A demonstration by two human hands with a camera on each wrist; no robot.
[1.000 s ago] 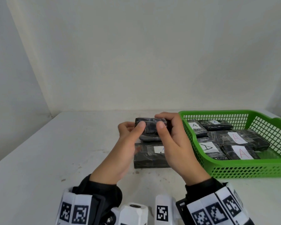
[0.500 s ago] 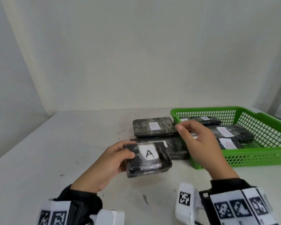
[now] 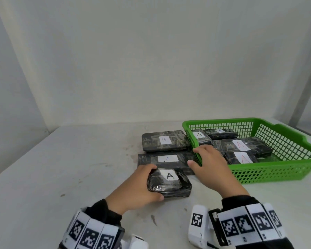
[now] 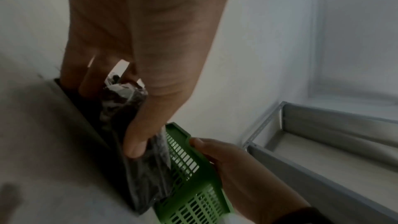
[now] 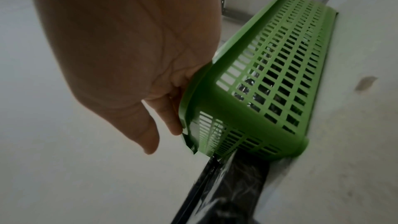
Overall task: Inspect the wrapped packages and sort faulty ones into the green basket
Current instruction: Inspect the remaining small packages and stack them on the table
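Observation:
My left hand (image 3: 148,183) grips a small black wrapped package marked A (image 3: 171,183), which sits low on the white table (image 3: 79,168); in the left wrist view the thumb and fingers curl round this package (image 4: 124,103). My right hand (image 3: 194,157) is open, holds nothing, and hovers at the near left corner of the green basket (image 3: 276,169). In the right wrist view its fingers (image 5: 172,117) lie against the basket rim (image 5: 215,67). Several black packages marked A (image 3: 241,145) lie inside the basket.
A long flat package labelled A (image 3: 167,159) lies on the table just behind the held one. Behind that is a package marked B (image 3: 164,141), against the basket's left wall. A white wall closes the back, and a grey metal shelf (image 4: 323,142) stands to the right.
Both hands held the small package up a second ago. The right hand let go and moved to the basket corner; the left hand turned the A label up and lowered the package to the table.

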